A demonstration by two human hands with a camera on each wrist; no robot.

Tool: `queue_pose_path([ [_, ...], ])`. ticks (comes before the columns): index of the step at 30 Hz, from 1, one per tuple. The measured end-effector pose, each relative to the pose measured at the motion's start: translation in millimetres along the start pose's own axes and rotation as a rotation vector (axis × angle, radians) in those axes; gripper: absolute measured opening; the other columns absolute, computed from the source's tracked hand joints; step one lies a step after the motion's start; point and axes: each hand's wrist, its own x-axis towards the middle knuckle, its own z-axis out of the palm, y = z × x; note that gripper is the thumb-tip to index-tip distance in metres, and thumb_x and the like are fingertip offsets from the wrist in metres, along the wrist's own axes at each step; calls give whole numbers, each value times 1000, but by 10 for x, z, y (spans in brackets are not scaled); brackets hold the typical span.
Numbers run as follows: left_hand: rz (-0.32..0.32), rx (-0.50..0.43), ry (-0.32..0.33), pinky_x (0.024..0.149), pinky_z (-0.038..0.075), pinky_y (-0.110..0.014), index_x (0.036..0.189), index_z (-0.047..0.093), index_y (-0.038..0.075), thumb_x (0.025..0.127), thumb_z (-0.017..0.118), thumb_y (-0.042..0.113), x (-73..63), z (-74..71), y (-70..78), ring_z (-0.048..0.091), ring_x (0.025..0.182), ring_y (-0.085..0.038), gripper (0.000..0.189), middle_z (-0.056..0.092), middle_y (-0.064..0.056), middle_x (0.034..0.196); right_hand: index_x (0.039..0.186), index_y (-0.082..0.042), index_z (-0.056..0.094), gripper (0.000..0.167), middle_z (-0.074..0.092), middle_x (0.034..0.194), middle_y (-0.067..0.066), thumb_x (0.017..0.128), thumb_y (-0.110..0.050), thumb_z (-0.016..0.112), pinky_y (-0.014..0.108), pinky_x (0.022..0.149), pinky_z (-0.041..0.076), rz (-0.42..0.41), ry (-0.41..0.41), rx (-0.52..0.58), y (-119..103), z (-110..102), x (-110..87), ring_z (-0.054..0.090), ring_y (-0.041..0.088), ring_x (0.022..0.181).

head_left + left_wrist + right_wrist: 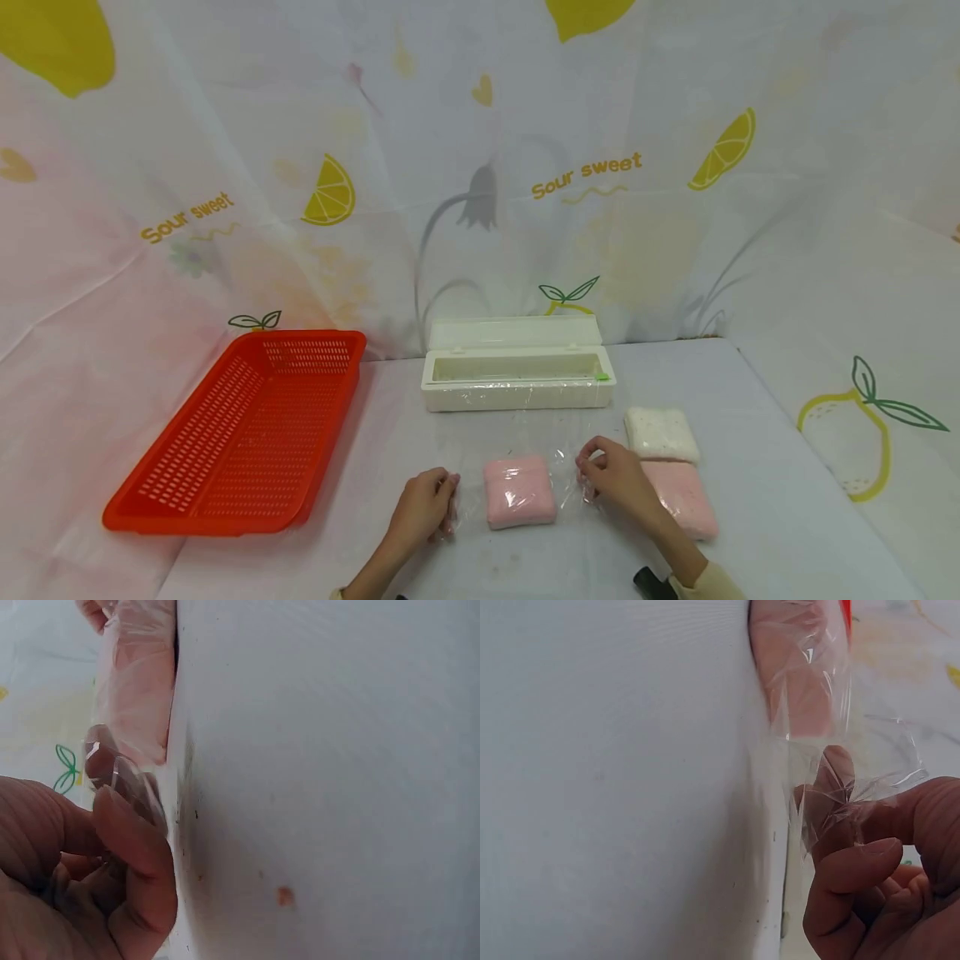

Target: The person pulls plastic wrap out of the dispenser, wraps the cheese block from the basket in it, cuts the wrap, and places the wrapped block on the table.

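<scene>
A soft pink square block (520,492), like a folded towel, lies on the table in clear plastic film (564,483). On its left side, my left hand (422,507) pinches one loose end of the film between thumb and fingers. The opposite end is gathered in the fingers of my right hand (617,479). In the left wrist view, folded film (135,787) stands out from the fingertips towards the pink block (139,682). Crinkled film (832,795) spreads around the right fingertips in the right wrist view.
Behind the hands is a white film dispenser box (517,396), lid raised, with a green slider (602,377). A red perforated basket (318,467) stands at left. A white square block (662,433) and another pink block (686,500) lie at right, partly behind my right arm.
</scene>
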Motion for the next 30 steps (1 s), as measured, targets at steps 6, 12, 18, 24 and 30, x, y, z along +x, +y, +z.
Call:
queue_pose_path([
  [6, 37, 133, 26, 39, 37, -25, 74, 59, 10, 99, 58, 14, -5, 32, 23, 47, 40, -9, 26, 49, 4, 51, 92, -9, 62, 6, 62, 68, -2, 91, -11, 67, 27, 48, 44, -23, -2, -83, 14, 18, -2, 56, 13, 57],
  [12, 132, 374, 144, 49, 37, -29, 85, 64, 9, 94, 65, 17, -33, 19, 92, 48, 56, -12, 12, 54, 3, 64, 99, -12, 65, 10, 67, 90, -3, 90, -11, 69, 36, 71, 51, -153, -37, -158, -6, -88, -3, 62, 15, 82],
  [18, 194, 486, 312, 60, 44, -34, 111, 63, 6, 88, 74, 20, -194, -27, 346, 54, 77, -20, 30, 60, -4, 88, 113, -17, 65, 29, 67, 110, -5, 87, -6, 74, 40, 80, 50, -332, 60, -190, -174, -180, -99, 60, 15, 103],
  [24, 275, 344, 238, 52, 35, -23, 86, 53, 10, 85, 77, 19, -384, -25, 557, 41, 60, -6, 25, 43, 7, 69, 108, -16, 65, 28, 67, 97, -4, 84, -10, 78, 30, 69, 49, -475, 72, -295, -361, -66, -290, 57, 3, 79],
  [30, 290, 251, 114, 53, 36, -23, 78, 45, 13, 83, 80, 25, -417, 54, 560, 42, 60, -4, 37, 43, 7, 68, 112, -14, 61, 32, 67, 95, -5, 85, -20, 78, 26, 66, 48, -453, -75, -300, -361, 109, -383, 57, 0, 75],
])
